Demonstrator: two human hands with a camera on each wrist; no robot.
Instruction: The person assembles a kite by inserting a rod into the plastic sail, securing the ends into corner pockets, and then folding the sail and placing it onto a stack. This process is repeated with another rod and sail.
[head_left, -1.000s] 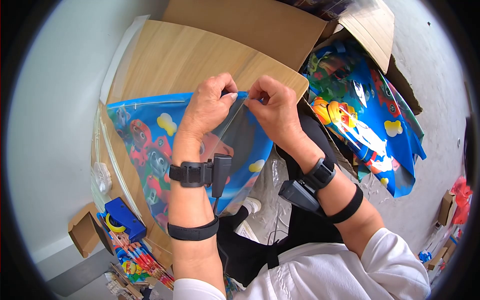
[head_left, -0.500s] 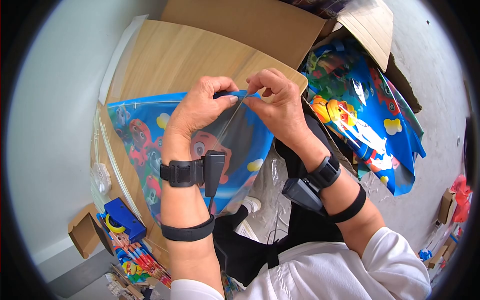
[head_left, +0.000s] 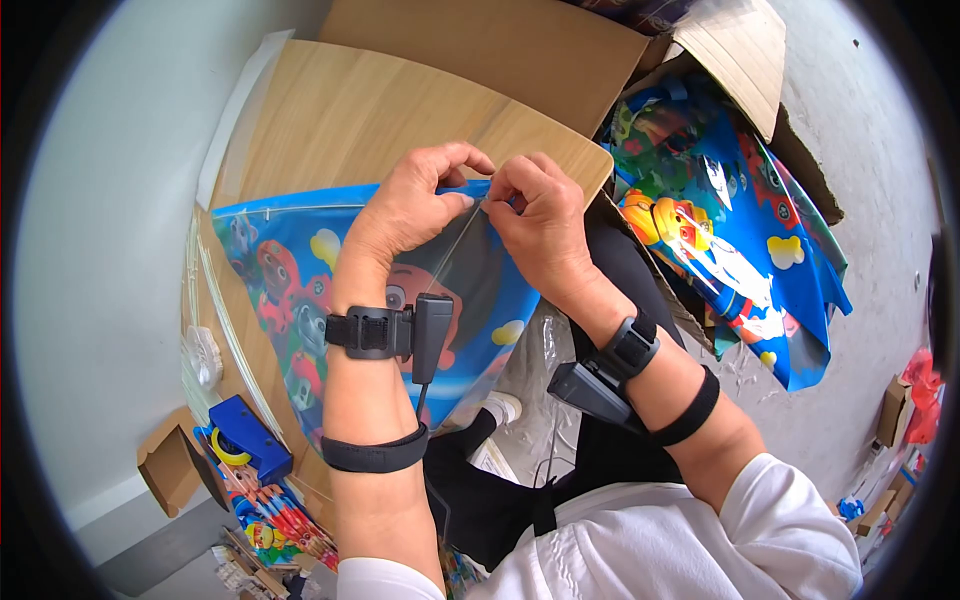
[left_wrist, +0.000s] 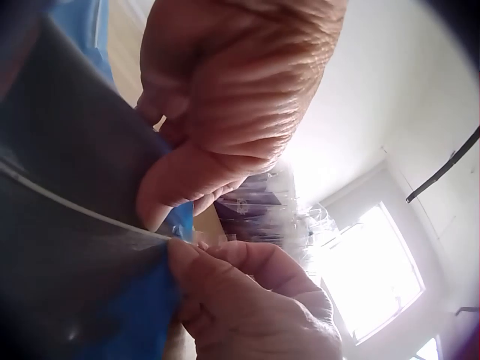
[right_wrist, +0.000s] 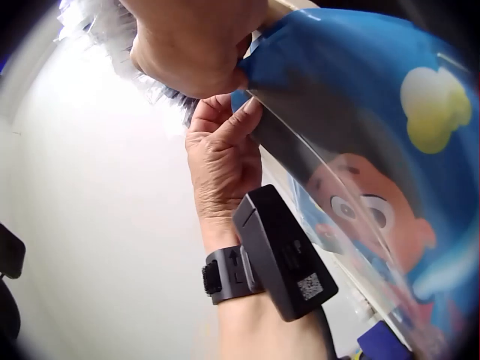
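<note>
A blue kite (head_left: pixel 500 290) of glossy printed plastic, with cartoon figures and yellow-white clouds, spreads over the table edge and the person's lap. Along its middle runs a thin pale rod (head_left: pixel 455 247), whose upper end reaches the kite's top edge. There the right hand (head_left: pixel 543 215) pinches the rod's end between thumb and curled fingers. Just left of it, the left hand (head_left: pixel 412 205) holds the top edge, its thumb on the near face and the fingers behind, as the right wrist view shows the left hand (right_wrist: pixel 225 161). The fingertips cover the exact spot where rod and edge meet.
Under the kite is a wooden table (head_left: pixel 400 100). A cardboard box (head_left: pixel 735 60) holding more printed sheets (head_left: pixel 700 230) stands at the right. Left lie thin white rods (head_left: pixel 235 345), a tape roll (head_left: pixel 205 357) and a blue tape dispenser (head_left: pixel 250 440).
The left hand has shifted slightly left, its index finger now reaching toward the right hand. The right hand has come a little left and down, its fingers curled closer round the rod's end.
</note>
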